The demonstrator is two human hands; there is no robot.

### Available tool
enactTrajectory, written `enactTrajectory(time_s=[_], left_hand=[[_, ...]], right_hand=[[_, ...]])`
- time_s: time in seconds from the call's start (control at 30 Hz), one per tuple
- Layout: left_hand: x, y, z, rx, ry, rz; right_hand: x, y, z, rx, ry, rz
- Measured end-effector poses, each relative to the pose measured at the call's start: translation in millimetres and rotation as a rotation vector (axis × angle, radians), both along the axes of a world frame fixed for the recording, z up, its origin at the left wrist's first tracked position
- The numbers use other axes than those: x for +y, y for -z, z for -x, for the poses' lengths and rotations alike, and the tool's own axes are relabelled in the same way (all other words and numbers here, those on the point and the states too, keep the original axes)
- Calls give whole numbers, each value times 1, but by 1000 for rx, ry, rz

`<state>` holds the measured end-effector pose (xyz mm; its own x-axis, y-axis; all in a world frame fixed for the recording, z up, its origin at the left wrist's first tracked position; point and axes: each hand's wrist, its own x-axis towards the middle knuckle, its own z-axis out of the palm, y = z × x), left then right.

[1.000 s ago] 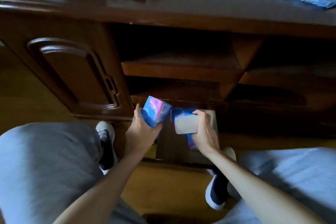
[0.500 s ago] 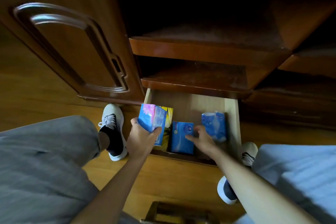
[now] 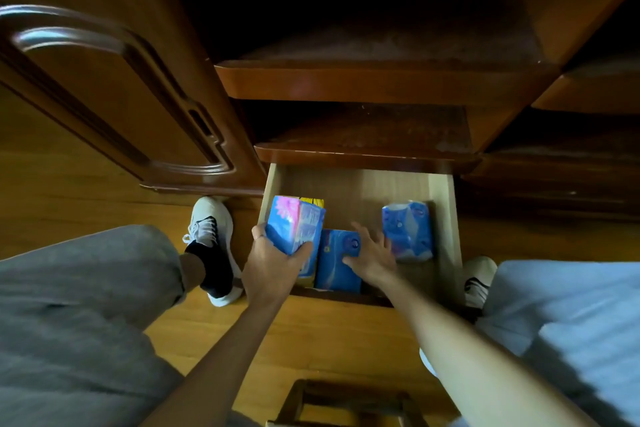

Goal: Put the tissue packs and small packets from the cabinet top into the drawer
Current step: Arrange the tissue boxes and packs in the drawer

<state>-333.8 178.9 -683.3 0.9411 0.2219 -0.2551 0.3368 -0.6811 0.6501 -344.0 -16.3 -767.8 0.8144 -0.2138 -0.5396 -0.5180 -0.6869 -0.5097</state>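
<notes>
The open drawer (image 3: 443, 204) sits low in the wooden cabinet. My left hand (image 3: 273, 263) grips a blue and pink tissue pack (image 3: 294, 225) over the drawer's left side; a yellow packet (image 3: 313, 202) peeks out behind it. A dark blue tissue pack (image 3: 334, 263) lies in the drawer's front middle, and my right hand (image 3: 372, 253) rests over its right edge with fingers spread and straight. A light blue tissue pack (image 3: 408, 230) lies at the drawer's right, just beyond my right fingertips.
Two dark shelves (image 3: 363, 80) jut out above the drawer. A carved cabinet door (image 3: 114, 97) stands at the left. My knees and shoes (image 3: 211, 236) flank the drawer on the wood floor. A wooden stool frame (image 3: 346, 402) shows at the bottom edge.
The view tilted down from the cabinet top to the drawer. My right hand let go of its pack, which now lies in the drawer. My left hand lowered its pack toward the drawer.
</notes>
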Motion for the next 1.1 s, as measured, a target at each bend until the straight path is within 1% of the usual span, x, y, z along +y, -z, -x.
enactTrajectory(time_s=[0.03, 0.07, 0.1, 0.13, 0.17, 0.2, 0.23, 0.27, 0.33, 0.37, 0.4, 0.43, 0.5, 0.57, 0.63, 0.67, 0.7, 0.77, 0.83, 0.9, 0.97, 1.03, 1.1], left_hand=[[-4, -1, -3, 8, -32, 83], [-8, -2, -7, 28, -86, 222], [-10, -2, -10, 60, -148, 386], [-12, -2, -13, 99, -182, 526], [-14, 0, -14, 140, -176, 611], [-17, 1, -12, 181, -142, 639], [-21, 2, -9, 208, -95, 617], [-25, 2, -7, 219, -34, 565], [-32, 6, -5, 178, 112, 389], [-35, 7, -5, 146, 152, 324], [-39, 6, -6, 135, 152, 313], [-44, 2, -7, 143, 130, 365], [-53, -4, -6, 186, 76, 586], [-60, -16, -6, 316, -2, 851], [-61, -26, -11, 454, -65, 1077], [-60, -29, -13, 465, -77, 1128], [-59, -30, -14, 455, -83, 1134], [-59, -27, -14, 479, -88, 1099], [-62, -25, -10, 503, -93, 1010], [-64, -22, -10, 370, -51, 840], [-66, -19, -10, 238, 25, 730], [-65, -11, -11, 245, 71, 672], [-58, 2, -14, 288, 9, 653]], right_hand=[[5, -7, -3, -80, 84, -21], [8, -18, -7, -133, 236, -177], [10, -31, -11, -131, 445, -452], [9, -41, -16, -59, 654, -742], [6, -49, -17, 44, 753, -987], [3, -59, -15, 115, 733, -1137], [-1, -65, -11, 137, 658, -1207], [-3, -68, -7, 125, 589, -1229], [-6, -70, 4, 53, 544, -1206], [-9, -72, 10, -13, 535, -1156], [-10, -73, 15, -81, 526, -1088], [-12, -75, 19, -136, 511, -1030], [-15, -83, 24, -175, 511, -990], [-21, -94, 26, -153, 510, -1004], [-27, -105, 26, -169, 392, -994], [-30, -107, 26, -181, 322, -983], [-33, -108, 26, -182, 287, -970], [-37, -107, 29, -181, 325, -932], [-41, -98, 35, -105, 357, -1005], [-39, -86, 40, -34, 355, -1055], [-34, -78, 40, -56, 381, -985], [-32, -75, 36, -51, 380, -918], [-39, -72, 33, -68, 389, -844]])
